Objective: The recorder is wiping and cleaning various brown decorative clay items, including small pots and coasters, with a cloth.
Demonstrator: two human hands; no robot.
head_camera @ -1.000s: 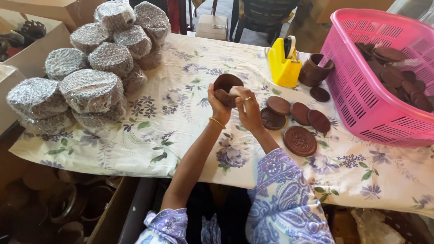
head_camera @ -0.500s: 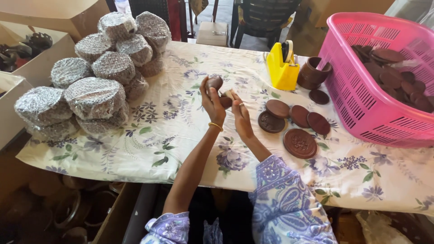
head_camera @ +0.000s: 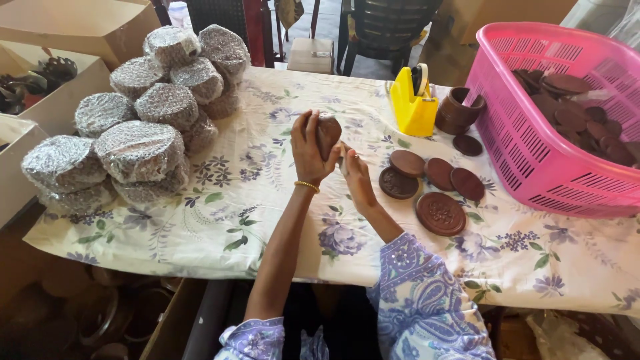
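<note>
My left hand (head_camera: 308, 148) is raised over the flowered tablecloth (head_camera: 267, 200) and grips a small round brown clay piece (head_camera: 329, 135) on edge. My right hand (head_camera: 355, 173) is just right of it, fingers pinched together at the piece's lower side; what it pinches is too small to make out. To the right lie several brown clay discs (head_camera: 427, 180) flat on the cloth, the largest one (head_camera: 441, 213) nearest me.
A pile of foil-wrapped round bundles (head_camera: 140, 127) fills the table's left. A yellow tape dispenser (head_camera: 413, 103) and a brown clay cup (head_camera: 459, 110) stand at the back. A pink basket (head_camera: 533, 160) of clay discs sits at the right. Cardboard boxes (head_camera: 40, 113) stand left.
Both hands have stayed together over the cloth. The left hand has turned the clay piece from flat-faced to edge-on and lifted it slightly; the right hand has dropped a little below it.
</note>
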